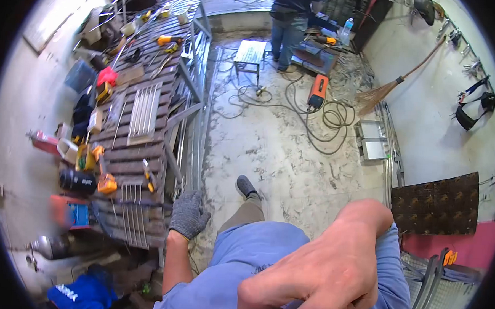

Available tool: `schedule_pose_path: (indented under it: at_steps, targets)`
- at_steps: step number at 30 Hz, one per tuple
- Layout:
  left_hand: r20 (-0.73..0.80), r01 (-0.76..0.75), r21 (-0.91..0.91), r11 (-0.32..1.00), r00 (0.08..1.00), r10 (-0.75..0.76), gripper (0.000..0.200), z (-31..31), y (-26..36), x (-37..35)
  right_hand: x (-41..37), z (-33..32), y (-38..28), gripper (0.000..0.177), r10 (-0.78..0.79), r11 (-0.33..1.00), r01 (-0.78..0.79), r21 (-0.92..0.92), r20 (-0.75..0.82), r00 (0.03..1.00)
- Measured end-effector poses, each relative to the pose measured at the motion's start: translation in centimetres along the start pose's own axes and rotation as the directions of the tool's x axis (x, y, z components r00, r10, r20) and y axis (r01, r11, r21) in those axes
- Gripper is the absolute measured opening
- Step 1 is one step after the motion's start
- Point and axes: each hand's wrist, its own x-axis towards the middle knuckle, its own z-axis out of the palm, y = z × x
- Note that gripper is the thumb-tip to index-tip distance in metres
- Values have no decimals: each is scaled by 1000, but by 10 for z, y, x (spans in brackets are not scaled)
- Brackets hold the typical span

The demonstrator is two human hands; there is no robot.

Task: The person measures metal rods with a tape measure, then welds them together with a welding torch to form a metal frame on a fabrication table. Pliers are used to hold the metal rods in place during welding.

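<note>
My left hand (189, 215), in a grey knit glove, hangs beside the slatted workbench (142, 160). Its thumb stands apart from the fingers and nothing shows in it. Bare and very close to the camera, my right hand (331, 263) is raised in front of my blue shirt (254, 246). The fingers of that hand are bent, and their tips are hidden, so anything between them cannot be seen. Nearest the gloved hand on the bench are pliers (148, 175), an orange cordless tool (105, 177) and a row of thin metal rods (133, 216).
A welding machine (318, 92) and looped cables (337, 122) lie on the floor ahead. Beyond them a person (289, 32) stands near a small stool (250, 52). A broom (394, 83) leans on the right wall, above metal box frames (372, 140).
</note>
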Motion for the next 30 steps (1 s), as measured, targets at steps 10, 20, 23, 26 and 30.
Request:
schedule_pose_path:
  at_steps: [10,20,23,26,30]
  targets:
    - [-76,-213,32,976,974,215,74,-57,-38,274,105,-217,18,34,22,984,-36,-176,-84,996]
    - [-92,3,-26,1000,996,-6,65,-78,-77,413,99,-543,41,91,647,465,-663,-586,-287,707]
    - [26,254,2,967,967,-254,69,-67,-86,454,113,-639,59,97,846,58,-673,-737,-322,424]
    - [33,360,30,932,932,-361,64,-67,-78,486,125,-735,96,83,936,-206,-509,-836,-320,146]
    - [-44,432,-189,882,893,-447,63,-62,-59,516,133,-821,178,75,987,-157,-318,-935,-160,-15]
